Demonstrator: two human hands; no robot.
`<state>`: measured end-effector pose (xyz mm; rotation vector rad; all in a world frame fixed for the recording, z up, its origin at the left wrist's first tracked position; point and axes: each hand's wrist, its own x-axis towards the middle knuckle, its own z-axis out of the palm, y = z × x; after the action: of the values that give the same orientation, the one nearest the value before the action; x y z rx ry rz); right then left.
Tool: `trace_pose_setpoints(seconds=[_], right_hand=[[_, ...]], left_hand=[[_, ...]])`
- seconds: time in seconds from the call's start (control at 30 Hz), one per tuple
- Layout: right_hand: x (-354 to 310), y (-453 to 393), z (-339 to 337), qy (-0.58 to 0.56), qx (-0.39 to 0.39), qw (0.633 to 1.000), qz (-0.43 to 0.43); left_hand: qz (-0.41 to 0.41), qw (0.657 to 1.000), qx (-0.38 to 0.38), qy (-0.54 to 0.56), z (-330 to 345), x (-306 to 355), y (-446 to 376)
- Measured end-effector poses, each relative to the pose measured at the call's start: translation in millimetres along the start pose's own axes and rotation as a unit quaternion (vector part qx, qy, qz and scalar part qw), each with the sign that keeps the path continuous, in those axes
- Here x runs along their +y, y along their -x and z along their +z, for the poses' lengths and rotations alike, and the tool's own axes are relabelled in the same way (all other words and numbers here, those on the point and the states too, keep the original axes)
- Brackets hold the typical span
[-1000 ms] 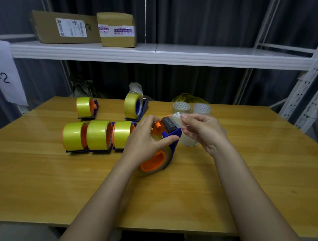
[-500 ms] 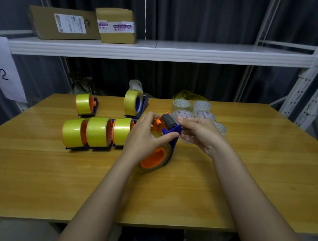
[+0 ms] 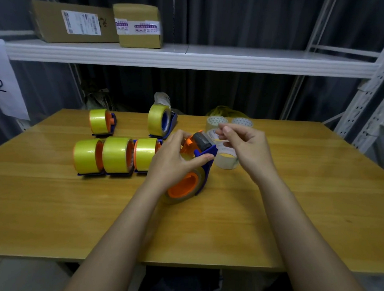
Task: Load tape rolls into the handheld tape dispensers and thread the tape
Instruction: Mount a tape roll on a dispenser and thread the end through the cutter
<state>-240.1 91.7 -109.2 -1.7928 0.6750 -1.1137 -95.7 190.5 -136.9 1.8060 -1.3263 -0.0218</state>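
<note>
Head view: left hand (image 3: 176, 159) grips the dispenser (image 3: 194, 167) at frame centre; its grey roller (image 3: 202, 141) sits just left of the right hand (image 3: 244, 147), whose fingertips pinch together, tape unclear.

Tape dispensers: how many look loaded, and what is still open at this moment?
Done: five loaded dispensers sit on the table, three in a row and two behind. In hand: the left hand grips a sixth dispenser with a clear roll on its hub; the right hand pinches near its roller, apparently threading. Left: spare clear rolls lie behind.
</note>
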Motion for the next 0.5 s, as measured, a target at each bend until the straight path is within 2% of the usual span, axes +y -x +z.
trace_pose_setpoints(seconds=[0.1, 0.33, 0.5], right_hand=[[3.3, 1.7, 8.1, 0.013, -0.028, 0.999, 0.019], [17.2, 15.1, 15.2, -0.169, -0.030, 0.974, 0.147], [20.8, 26.5, 13.4, -0.144, -0.057, 0.979, 0.134]], left_hand=[[0.002, 1.000, 0.003, 0.002, 1.7, 0.5, 0.8], [-0.009, 1.000, 0.009, 0.004, 1.9, -0.8, 1.9], [-0.013, 1.000, 0.022, -0.003, 3.3, -0.3, 1.1]])
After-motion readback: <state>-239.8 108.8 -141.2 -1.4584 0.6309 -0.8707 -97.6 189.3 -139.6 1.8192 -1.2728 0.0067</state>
